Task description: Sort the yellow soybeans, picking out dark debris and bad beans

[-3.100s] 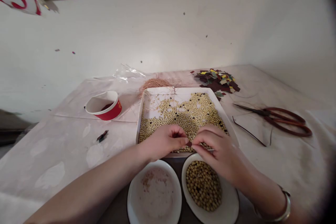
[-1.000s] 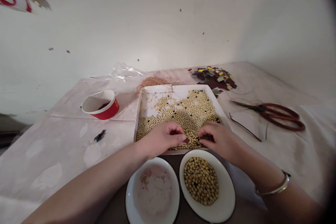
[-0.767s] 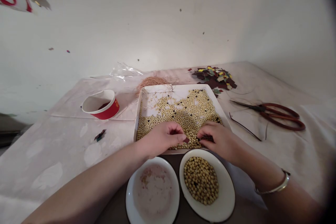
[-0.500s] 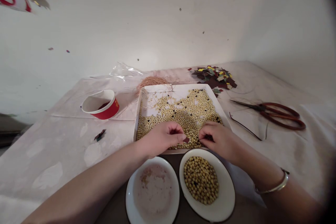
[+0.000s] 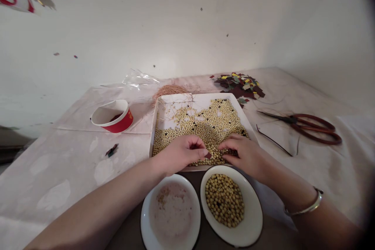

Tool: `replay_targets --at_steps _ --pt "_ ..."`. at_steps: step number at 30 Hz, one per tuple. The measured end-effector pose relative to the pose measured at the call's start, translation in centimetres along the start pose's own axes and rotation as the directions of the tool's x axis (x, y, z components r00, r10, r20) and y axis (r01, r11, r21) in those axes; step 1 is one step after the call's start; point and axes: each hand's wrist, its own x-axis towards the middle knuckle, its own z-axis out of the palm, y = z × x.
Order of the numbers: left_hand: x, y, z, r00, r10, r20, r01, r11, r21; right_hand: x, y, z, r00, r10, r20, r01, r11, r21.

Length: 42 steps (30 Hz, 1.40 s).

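Observation:
A white tray (image 5: 151,140) holds a layer of small yellow beads (image 5: 202,129) with some dark ones among them. Over its front left part, my left hand (image 5: 187,151) pinches a small dark red piece (image 5: 208,155) between thumb and finger. My right hand (image 5: 241,152) is over the front right part, its thumb and fingers now apart above the beads, with nothing visible between them. In front of the tray stand a bowl of larger yellow beads (image 5: 224,201) and a white bowl (image 5: 175,215) with only residue inside.
Scissors (image 5: 315,128) and a dark curved strip (image 5: 274,141) lie at the right. Behind the tray are a pile of coloured scraps (image 5: 240,85) and a bundle of copper-coloured fibres (image 5: 170,90). A red and white cup (image 5: 120,123) and dark scraps (image 5: 111,150) are at the left.
My right hand's fingers have opened from a pinch, and the fingertips have shifted slightly left. My left hand has stayed in place with the dark red piece.

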Motion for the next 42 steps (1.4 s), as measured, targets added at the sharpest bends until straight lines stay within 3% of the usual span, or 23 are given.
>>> replay_targets --at_steps 11,15,19,25,42 --pt "0.0 0.1 0.1 1.000 0.009 -0.004 -0.009 1.000 -0.014 0.2 -0.3 -0.1 1.000 0.007 -0.007 -0.007 1.000 -0.017" --pt "0.0 0.2 0.1 1.000 -0.005 -0.002 0.005 0.999 -0.036 0.2 -1.0 -0.3 0.986 -0.023 -0.164 0.018 0.999 -0.030" --pt "0.0 0.0 0.0 1.000 0.006 0.017 -0.004 0.996 -0.092 -0.3 -3.1 -0.3 0.938 -0.178 -0.297 0.179 0.984 -0.023" --pt "0.0 0.3 0.0 1.000 0.024 0.014 -0.023 0.998 -0.066 -0.8 -5.0 0.6 0.933 -0.245 -0.264 0.261 0.965 0.029" --pt "0.0 0.3 0.0 1.000 0.018 0.023 -0.016 0.995 -0.095 -0.6 -5.0 0.8 0.929 -0.224 -0.294 0.231 0.973 -0.009"
